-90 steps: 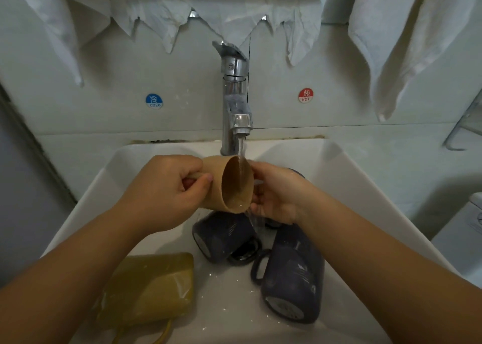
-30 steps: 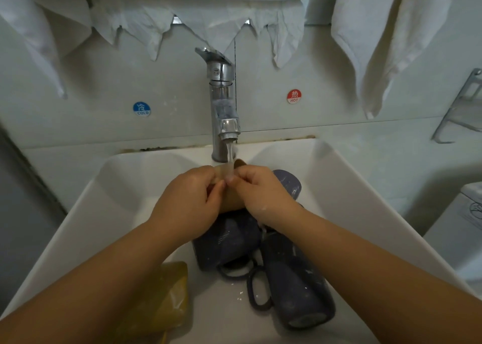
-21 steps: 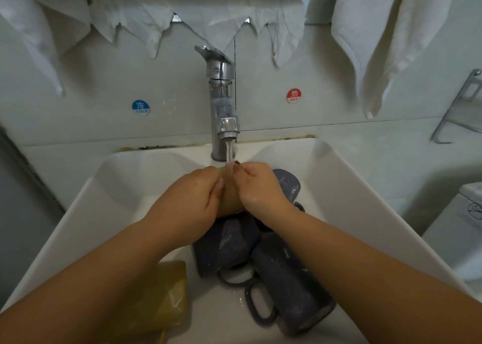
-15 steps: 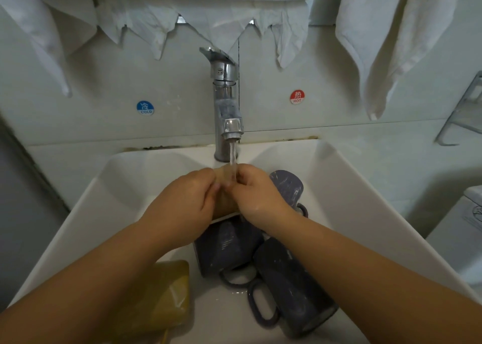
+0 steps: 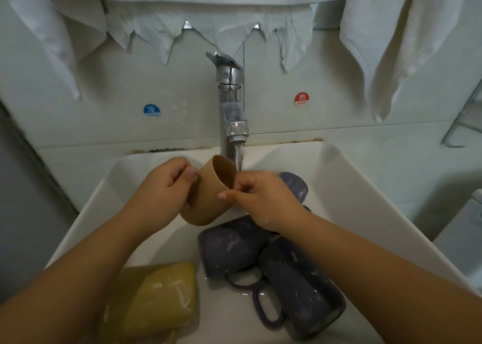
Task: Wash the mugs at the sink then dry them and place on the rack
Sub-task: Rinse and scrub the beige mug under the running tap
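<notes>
Tan mug sits mid-frame, tilted under the tap, water running past its rim. Left hand grasps its side; right hand pinches its rim. Below, the sink holds three dark mugs and a yellow mug, lower left.

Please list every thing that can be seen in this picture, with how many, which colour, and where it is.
tan mug: 1, tan, held over the sink, tilted, mouth under the water stream
dark mugs: 3, dark purple-grey, lying in the basin
yellow mug: 1, yellow, lying front left in the basin
sink: 1, white
faucet: 1, chrome, behind the basin, running
towels: several, white, hanging above
stickers: 2, blue COLD left, red HOT right, on the wall
left hand: grips the tan mug
right hand: pinches its rim
</notes>
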